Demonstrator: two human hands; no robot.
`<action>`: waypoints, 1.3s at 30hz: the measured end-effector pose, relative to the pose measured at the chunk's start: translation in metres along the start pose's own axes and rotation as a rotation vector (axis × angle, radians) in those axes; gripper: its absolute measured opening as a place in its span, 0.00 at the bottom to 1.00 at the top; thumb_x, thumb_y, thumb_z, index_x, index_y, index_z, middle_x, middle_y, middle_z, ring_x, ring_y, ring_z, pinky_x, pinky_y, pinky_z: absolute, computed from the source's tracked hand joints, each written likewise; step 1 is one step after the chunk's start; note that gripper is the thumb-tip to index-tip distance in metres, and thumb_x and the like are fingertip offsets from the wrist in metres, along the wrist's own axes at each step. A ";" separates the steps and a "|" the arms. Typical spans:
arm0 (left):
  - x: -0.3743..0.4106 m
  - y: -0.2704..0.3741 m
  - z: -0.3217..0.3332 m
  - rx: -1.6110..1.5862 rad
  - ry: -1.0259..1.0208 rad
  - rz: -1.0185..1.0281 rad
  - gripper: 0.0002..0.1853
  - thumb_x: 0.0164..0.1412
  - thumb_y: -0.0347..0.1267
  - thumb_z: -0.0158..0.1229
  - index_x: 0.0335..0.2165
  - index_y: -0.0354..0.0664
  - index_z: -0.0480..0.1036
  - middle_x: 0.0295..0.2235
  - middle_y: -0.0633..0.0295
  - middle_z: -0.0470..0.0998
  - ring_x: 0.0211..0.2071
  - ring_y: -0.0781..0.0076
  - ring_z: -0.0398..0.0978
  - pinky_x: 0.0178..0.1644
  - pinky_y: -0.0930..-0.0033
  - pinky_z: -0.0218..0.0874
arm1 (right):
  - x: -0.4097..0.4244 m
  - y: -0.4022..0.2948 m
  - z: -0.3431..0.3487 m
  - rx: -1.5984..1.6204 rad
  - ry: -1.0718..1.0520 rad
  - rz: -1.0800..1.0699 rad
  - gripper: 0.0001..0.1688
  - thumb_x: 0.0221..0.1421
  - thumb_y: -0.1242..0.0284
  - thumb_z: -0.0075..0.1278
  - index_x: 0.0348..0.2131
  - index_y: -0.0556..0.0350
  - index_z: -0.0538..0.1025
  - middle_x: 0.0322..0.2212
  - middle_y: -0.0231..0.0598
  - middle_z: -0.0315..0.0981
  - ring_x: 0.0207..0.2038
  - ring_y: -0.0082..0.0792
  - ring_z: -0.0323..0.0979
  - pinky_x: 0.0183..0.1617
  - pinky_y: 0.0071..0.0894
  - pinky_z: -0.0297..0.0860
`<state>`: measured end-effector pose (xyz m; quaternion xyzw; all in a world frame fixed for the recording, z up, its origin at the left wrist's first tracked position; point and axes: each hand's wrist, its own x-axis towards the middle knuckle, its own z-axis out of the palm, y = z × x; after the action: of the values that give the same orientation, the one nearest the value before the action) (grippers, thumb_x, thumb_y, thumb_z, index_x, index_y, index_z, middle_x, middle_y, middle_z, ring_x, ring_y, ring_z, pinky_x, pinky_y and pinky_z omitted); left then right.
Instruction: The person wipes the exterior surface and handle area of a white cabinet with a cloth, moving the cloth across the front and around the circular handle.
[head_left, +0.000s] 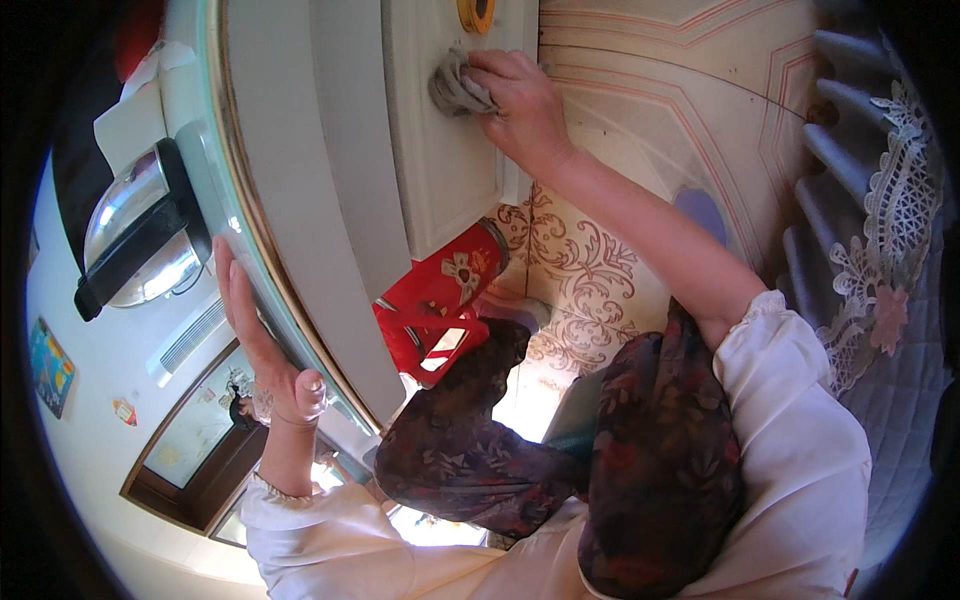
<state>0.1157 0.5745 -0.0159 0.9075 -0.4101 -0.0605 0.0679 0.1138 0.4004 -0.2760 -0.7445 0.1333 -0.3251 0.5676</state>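
My right hand (529, 109) grips a crumpled grey cloth (459, 84) and presses it against the white panelled door (442, 165) of a low cabinet. Just above the cloth in the view sits a round yellow fitting (476, 13) on the same door. My left hand (262, 341) rests flat on the cabinet's glass-covered top (259, 262), near its gold-trimmed edge. Its fingers are stretched out, the thumb stands apart, and nothing is held.
A red thermos flask (457, 274) with a flower print stands on the patterned tile floor (592, 274), below the door and near my knees. A shiny metal appliance (146, 225) with black trim sits on the cabinet top. On the right hangs a pale quilted cover (892, 427) with lace trim (896, 195).
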 end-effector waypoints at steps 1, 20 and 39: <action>-0.001 0.000 0.000 -0.008 0.012 -0.001 0.46 0.47 0.63 0.39 0.56 0.45 0.47 0.57 0.47 0.44 0.59 0.50 0.40 0.59 0.50 0.30 | 0.001 -0.002 0.001 0.012 0.010 0.006 0.22 0.27 0.84 0.49 0.31 0.52 0.74 0.36 0.29 0.69 0.39 0.35 0.65 0.40 0.30 0.66; -0.001 -0.002 0.000 0.022 0.012 -0.002 0.47 0.46 0.65 0.37 0.55 0.46 0.48 0.57 0.47 0.45 0.59 0.51 0.42 0.59 0.50 0.32 | -0.043 -0.036 0.001 0.346 -0.179 0.432 0.21 0.33 0.73 0.58 0.31 0.60 0.69 0.32 0.44 0.68 0.33 0.48 0.68 0.35 0.37 0.65; -0.001 -0.006 0.000 0.017 0.009 0.014 0.46 0.45 0.64 0.39 0.55 0.47 0.48 0.57 0.49 0.45 0.59 0.52 0.41 0.59 0.51 0.31 | -0.025 -0.032 0.005 0.401 -0.249 0.426 0.24 0.34 0.65 0.57 0.31 0.63 0.72 0.26 0.48 0.72 0.31 0.44 0.71 0.35 0.33 0.67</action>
<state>0.1189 0.5793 -0.0170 0.9056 -0.4164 -0.0522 0.0624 0.0928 0.4281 -0.2548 -0.6073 0.1492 -0.1252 0.7702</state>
